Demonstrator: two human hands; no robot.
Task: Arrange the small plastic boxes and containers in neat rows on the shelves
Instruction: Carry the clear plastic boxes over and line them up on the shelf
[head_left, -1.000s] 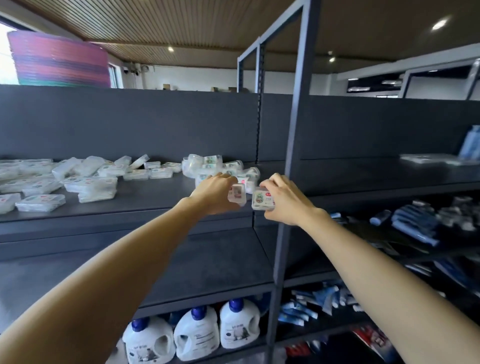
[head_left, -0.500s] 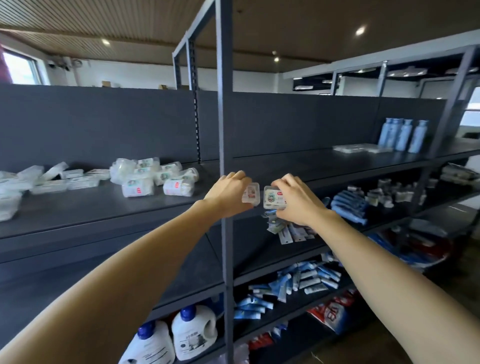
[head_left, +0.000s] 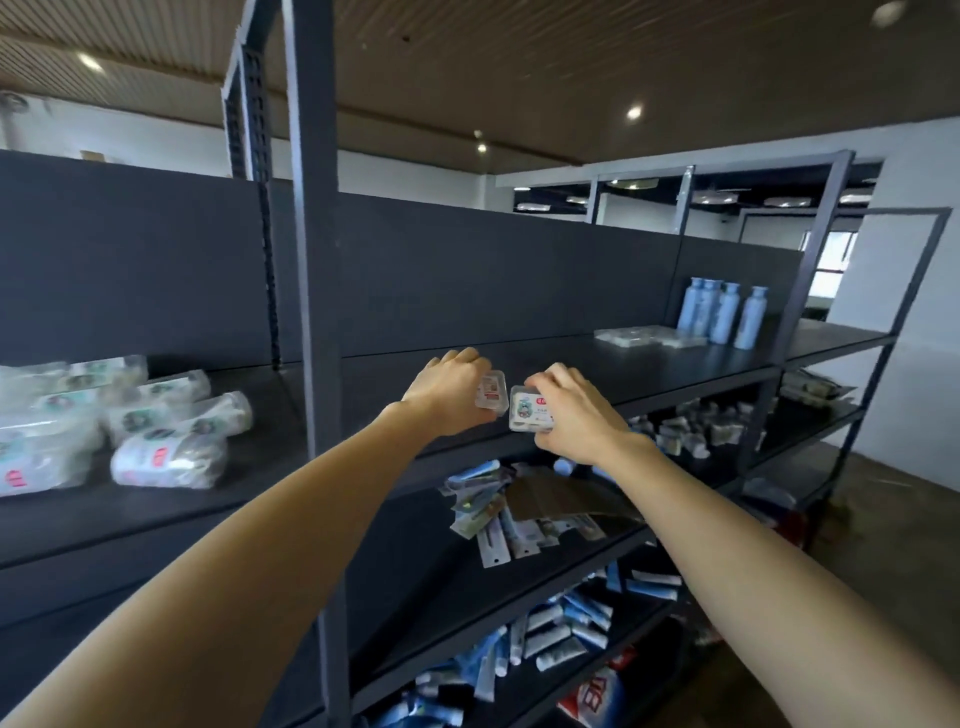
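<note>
We hold one small plastic box (head_left: 492, 394) in our left hand (head_left: 451, 389) and a second box (head_left: 531, 417) in our right hand (head_left: 574, 415), fingers curled around each, both just above the front edge of the dark shelf (head_left: 597, 364), nearly touching.

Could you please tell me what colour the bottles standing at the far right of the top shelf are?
The bottles are pale blue, seen best in the head view.
</note>
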